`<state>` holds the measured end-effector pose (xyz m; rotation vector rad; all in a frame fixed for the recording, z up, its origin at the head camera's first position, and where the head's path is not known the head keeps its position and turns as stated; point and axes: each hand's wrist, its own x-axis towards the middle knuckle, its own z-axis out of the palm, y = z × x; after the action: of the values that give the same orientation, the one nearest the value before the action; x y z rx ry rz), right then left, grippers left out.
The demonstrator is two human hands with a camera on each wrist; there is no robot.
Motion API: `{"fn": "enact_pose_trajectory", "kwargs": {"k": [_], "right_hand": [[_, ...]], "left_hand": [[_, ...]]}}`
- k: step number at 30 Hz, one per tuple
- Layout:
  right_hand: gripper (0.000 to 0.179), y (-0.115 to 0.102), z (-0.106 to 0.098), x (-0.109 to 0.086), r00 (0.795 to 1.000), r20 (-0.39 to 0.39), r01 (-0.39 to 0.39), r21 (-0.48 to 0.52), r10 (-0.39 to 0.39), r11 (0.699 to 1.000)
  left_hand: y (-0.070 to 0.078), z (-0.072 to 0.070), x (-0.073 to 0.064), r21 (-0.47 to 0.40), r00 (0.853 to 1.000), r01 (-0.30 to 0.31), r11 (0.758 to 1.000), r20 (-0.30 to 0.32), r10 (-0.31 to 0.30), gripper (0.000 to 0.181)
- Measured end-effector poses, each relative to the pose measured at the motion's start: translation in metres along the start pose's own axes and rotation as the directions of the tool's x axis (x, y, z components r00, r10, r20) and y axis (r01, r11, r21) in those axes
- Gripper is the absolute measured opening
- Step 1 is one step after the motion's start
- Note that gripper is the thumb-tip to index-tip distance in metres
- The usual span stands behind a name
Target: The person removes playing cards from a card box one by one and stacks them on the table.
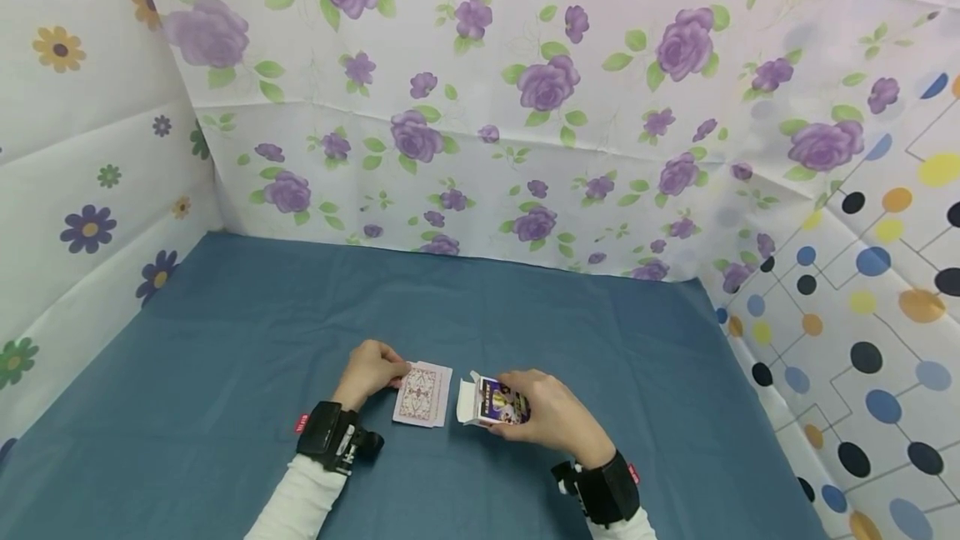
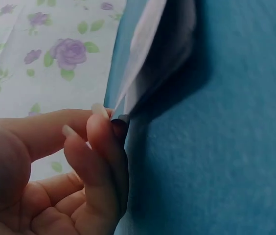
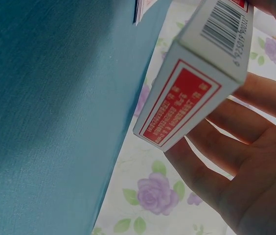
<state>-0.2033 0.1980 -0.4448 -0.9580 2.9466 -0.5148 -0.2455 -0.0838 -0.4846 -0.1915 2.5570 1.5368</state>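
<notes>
My left hand [image 1: 373, 372] pinches the left edge of some playing cards [image 1: 418, 394] between thumb and fingertips. The cards show a patterned back and are slightly fanned, one edge peeking out on the right. In the left wrist view the pinched cards [image 2: 157, 49] spread apart away from the fingertips, over the blue cloth. My right hand [image 1: 555, 411] grips a card box [image 1: 504, 401] just right of the cards. The box's flap [image 1: 467, 401] stands open on the side toward the cards. Its barcode [image 3: 223, 27] and a red printed panel [image 3: 179, 103] face the right wrist camera.
A blue cloth [image 1: 262, 340] covers the table under both hands. Behind it hangs a curtain [image 1: 480, 123] with purple roses. A flowered sheet [image 1: 90, 148] closes off the left side, and a dotted sheet [image 1: 870, 373] the right.
</notes>
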Motion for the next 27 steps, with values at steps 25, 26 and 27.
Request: {"fn": "enact_pose_trajectory", "kwargs": {"k": [25,26,27], "right_hand": [[0.058,-0.0036,0.0018,0.0065,1.000,0.028,0.008,-0.002,-0.008,1.000],[0.058,-0.0036,0.0018,0.0067,1.000,0.025,0.009,-0.003,-0.009,1.000],[0.058,-0.0037,0.0018,0.0068,1.000,0.021,0.011,-0.004,-0.011,1.000]], "left_hand": [[0.0019,0.0080,-0.0021,0.196,0.994,-0.071,0.978,-0.073,0.087,0.022],[0.0014,0.0083,-0.0022,0.196,0.993,-0.071,0.978,-0.076,0.087,0.022],[0.0013,0.0085,-0.0026,0.197,0.992,-0.074,0.978,-0.081,0.092,0.023]]}}
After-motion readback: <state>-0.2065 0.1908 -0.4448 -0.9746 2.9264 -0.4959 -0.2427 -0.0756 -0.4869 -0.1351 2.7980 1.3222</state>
